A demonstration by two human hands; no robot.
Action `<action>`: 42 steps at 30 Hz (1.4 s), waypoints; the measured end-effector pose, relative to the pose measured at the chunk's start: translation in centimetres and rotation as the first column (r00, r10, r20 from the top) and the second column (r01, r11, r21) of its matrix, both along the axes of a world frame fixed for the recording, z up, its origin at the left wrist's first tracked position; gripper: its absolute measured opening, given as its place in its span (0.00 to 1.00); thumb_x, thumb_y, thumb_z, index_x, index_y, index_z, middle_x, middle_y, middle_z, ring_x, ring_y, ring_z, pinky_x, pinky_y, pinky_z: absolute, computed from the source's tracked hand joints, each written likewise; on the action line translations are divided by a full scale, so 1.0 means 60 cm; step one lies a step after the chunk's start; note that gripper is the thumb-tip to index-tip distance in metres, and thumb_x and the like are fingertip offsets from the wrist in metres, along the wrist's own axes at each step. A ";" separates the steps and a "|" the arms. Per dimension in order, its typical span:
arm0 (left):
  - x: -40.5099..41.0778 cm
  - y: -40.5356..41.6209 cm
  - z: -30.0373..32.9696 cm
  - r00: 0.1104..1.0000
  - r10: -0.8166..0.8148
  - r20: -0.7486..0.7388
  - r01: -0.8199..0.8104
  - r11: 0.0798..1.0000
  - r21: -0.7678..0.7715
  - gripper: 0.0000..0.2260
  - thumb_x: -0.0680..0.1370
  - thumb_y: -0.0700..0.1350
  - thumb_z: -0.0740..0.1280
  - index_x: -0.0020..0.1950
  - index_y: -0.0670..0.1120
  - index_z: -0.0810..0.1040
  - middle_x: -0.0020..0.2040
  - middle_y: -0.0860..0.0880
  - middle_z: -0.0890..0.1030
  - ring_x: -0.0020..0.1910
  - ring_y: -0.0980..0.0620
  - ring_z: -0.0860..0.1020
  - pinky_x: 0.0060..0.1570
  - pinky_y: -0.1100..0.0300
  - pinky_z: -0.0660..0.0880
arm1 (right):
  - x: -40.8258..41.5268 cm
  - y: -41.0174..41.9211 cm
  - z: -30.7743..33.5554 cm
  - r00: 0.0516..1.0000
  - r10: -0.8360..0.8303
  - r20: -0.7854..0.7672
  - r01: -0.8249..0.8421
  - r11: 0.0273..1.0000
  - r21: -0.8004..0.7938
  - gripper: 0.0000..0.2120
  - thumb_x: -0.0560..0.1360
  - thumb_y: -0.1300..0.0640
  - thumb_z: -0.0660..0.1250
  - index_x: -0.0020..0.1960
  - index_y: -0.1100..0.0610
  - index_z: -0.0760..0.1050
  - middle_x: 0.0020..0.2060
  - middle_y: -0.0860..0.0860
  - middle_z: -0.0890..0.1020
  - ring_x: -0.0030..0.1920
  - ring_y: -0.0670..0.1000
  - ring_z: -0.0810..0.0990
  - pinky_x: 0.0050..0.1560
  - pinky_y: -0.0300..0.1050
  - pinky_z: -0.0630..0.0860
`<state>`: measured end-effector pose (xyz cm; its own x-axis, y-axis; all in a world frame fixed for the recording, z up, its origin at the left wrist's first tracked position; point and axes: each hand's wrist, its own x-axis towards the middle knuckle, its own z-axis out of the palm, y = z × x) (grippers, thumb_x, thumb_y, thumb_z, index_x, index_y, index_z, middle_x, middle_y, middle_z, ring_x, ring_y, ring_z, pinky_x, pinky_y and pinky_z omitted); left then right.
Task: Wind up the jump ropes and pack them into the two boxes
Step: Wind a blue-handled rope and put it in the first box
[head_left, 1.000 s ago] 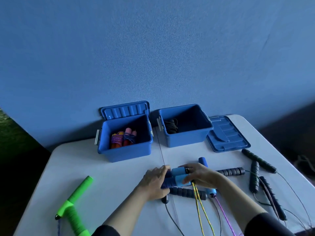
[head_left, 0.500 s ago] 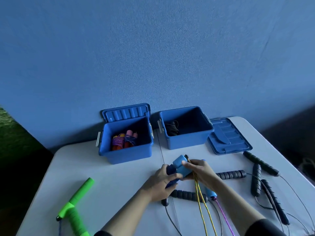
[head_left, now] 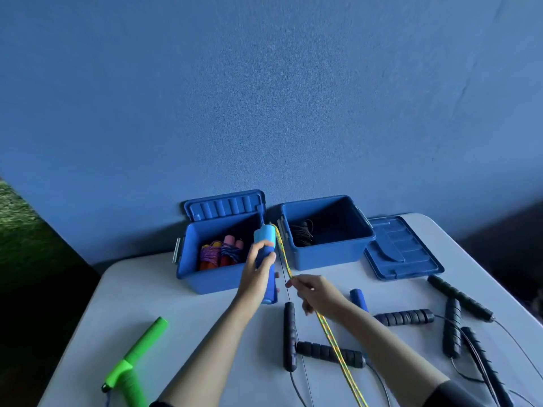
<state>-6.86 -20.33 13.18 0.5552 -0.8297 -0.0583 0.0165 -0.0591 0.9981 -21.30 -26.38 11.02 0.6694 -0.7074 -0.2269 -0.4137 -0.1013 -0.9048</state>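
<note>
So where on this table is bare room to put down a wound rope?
The table is bare between the green handles and the left box, and in front of the right box toward its lid. Crowded: black handles and cords on the right, and below the right hand.

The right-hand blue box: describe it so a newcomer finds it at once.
On the white table, against the blue wall, stand two open blue boxes. The right-hand box holds only a black coiled rope; its neighbour holds pink and orange handles.
</note>
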 end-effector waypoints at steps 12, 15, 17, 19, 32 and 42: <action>-0.024 0.005 0.001 0.974 0.063 -0.218 -0.076 0.996 -0.053 0.11 0.78 0.37 0.63 0.47 0.53 0.76 0.47 0.48 0.77 0.34 0.48 0.75 0.36 0.56 0.74 | 0.017 0.023 0.014 0.958 0.175 -0.228 -0.178 0.984 0.006 0.14 0.81 0.59 0.54 0.41 0.61 0.72 0.29 0.52 0.72 0.21 0.44 0.74 0.28 0.39 0.75; -0.014 0.006 0.014 0.975 0.105 -0.195 -0.116 0.992 -0.049 0.10 0.79 0.37 0.63 0.49 0.52 0.74 0.46 0.51 0.77 0.35 0.48 0.73 0.36 0.56 0.73 | -0.002 0.019 0.026 0.941 0.186 -0.282 -0.204 0.978 -0.038 0.14 0.80 0.55 0.57 0.38 0.55 0.75 0.31 0.49 0.72 0.24 0.45 0.71 0.27 0.36 0.69; 0.006 0.007 0.021 0.988 0.103 -0.116 -0.110 0.993 -0.051 0.09 0.79 0.37 0.63 0.49 0.51 0.73 0.42 0.52 0.76 0.32 0.50 0.72 0.33 0.57 0.72 | -0.020 0.017 0.041 0.929 0.205 -0.309 -0.237 0.969 -0.070 0.13 0.79 0.53 0.58 0.44 0.57 0.78 0.32 0.49 0.73 0.26 0.46 0.68 0.28 0.37 0.68; 0.037 0.010 0.022 0.995 0.094 0.015 -0.093 0.995 -0.031 0.09 0.79 0.38 0.63 0.48 0.53 0.73 0.41 0.52 0.75 0.30 0.50 0.71 0.34 0.56 0.70 | -0.039 0.016 0.058 0.894 0.248 -0.373 -0.330 0.928 -0.174 0.13 0.79 0.50 0.59 0.49 0.56 0.78 0.34 0.49 0.73 0.29 0.46 0.67 0.31 0.39 0.66; 0.096 0.054 0.012 0.203 -0.457 0.866 0.325 0.866 0.380 0.22 0.77 0.66 0.39 0.72 0.71 0.44 0.55 0.43 0.70 0.45 0.41 0.74 0.47 0.52 0.73 | -0.074 -0.022 0.205 0.899 0.250 -0.361 -0.435 0.605 -0.667 0.11 0.79 0.50 0.58 0.47 0.54 0.76 0.41 0.48 0.79 0.42 0.49 0.76 0.45 0.47 0.74; -0.035 0.105 0.071 0.262 -0.549 0.794 0.581 0.747 0.325 0.40 0.78 0.58 0.63 0.75 0.54 0.34 0.59 0.42 0.76 0.54 0.47 0.73 0.54 0.54 0.70 | -0.046 -0.085 0.197 0.939 0.302 -0.168 -0.344 0.768 -0.541 0.04 0.76 0.54 0.67 0.45 0.50 0.80 0.35 0.40 0.79 0.37 0.38 0.75 0.43 0.33 0.71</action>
